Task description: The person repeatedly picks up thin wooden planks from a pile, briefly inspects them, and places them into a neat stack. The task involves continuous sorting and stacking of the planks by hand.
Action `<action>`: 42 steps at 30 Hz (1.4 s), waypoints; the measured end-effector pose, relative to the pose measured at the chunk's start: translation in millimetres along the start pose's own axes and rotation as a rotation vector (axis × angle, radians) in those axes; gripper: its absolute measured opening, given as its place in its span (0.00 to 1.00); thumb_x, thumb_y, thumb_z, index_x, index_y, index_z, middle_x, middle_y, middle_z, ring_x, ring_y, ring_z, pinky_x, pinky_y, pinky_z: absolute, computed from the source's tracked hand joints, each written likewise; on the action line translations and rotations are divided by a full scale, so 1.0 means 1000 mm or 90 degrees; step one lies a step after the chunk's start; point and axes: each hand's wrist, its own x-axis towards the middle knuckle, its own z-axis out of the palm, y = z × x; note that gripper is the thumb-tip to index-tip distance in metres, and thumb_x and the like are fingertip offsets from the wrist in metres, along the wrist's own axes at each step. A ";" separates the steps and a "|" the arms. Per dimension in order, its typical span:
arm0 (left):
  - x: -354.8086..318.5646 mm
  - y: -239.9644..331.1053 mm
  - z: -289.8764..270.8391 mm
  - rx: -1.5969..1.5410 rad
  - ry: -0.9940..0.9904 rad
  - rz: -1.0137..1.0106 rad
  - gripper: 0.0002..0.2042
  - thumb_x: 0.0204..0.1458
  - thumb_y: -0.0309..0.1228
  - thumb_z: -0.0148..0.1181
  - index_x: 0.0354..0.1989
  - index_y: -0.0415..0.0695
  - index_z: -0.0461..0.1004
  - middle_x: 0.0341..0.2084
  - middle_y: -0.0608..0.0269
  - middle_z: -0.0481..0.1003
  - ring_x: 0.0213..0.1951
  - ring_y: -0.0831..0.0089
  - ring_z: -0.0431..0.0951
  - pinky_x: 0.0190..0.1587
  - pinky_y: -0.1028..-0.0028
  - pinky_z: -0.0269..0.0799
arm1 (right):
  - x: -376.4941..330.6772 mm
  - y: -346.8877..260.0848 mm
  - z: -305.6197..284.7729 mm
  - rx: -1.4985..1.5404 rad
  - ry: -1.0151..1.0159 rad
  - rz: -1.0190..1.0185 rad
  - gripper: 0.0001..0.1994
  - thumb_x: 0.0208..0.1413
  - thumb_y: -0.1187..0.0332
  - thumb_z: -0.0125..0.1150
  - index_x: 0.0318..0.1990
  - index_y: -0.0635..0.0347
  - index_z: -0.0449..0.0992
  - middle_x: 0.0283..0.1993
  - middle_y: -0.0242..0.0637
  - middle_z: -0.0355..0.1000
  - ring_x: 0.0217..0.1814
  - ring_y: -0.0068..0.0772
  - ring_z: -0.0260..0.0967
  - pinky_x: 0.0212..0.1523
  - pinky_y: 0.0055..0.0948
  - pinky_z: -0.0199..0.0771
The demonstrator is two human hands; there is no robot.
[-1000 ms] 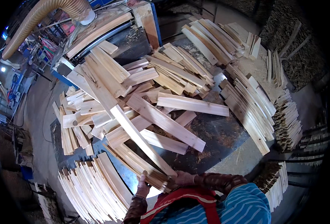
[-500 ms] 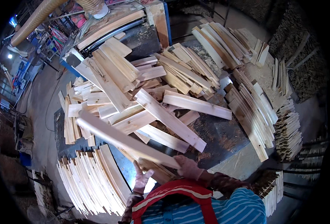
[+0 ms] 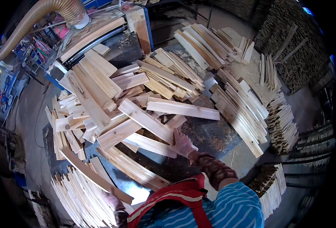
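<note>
Low on the left, my left hand (image 3: 114, 200), gloved and partly hidden, is closed on the near end of a wooden board (image 3: 94, 174) held over an upright row of boards (image 3: 78, 197). My right hand (image 3: 183, 144), also gloved, reaches forward to the table. Its fingers are closed on the near end of a pale plank (image 3: 147, 118), which lies slanting across the loose pile. Just right of the pile's middle lies another plank (image 3: 183, 109). Several narrow boards (image 3: 132, 167) lie together in front of me.
A machine with a roller (image 3: 95, 41) stands at the far left, below a ribbed hose (image 3: 38, 19). Board stacks (image 3: 240, 114) line the table's right side, with more stacked wood (image 3: 282, 123) beyond. Sawdust covers parts of the dark tabletop (image 3: 206, 133).
My left hand has carried its board left and down to the row of boards. My right hand has let go of that board, moved forward and taken hold of the slanting plank. The view has shifted.
</note>
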 end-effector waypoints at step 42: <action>0.042 0.247 0.101 -0.867 -0.478 -0.280 0.40 0.35 0.25 0.63 0.65 0.36 0.63 0.54 0.47 0.74 0.58 0.54 0.75 0.65 0.58 0.68 | -0.019 -0.229 -0.084 0.524 -0.383 -0.316 0.18 0.60 0.63 0.66 0.52 0.64 0.77 0.41 0.32 0.79 0.40 0.21 0.75 0.42 0.23 0.77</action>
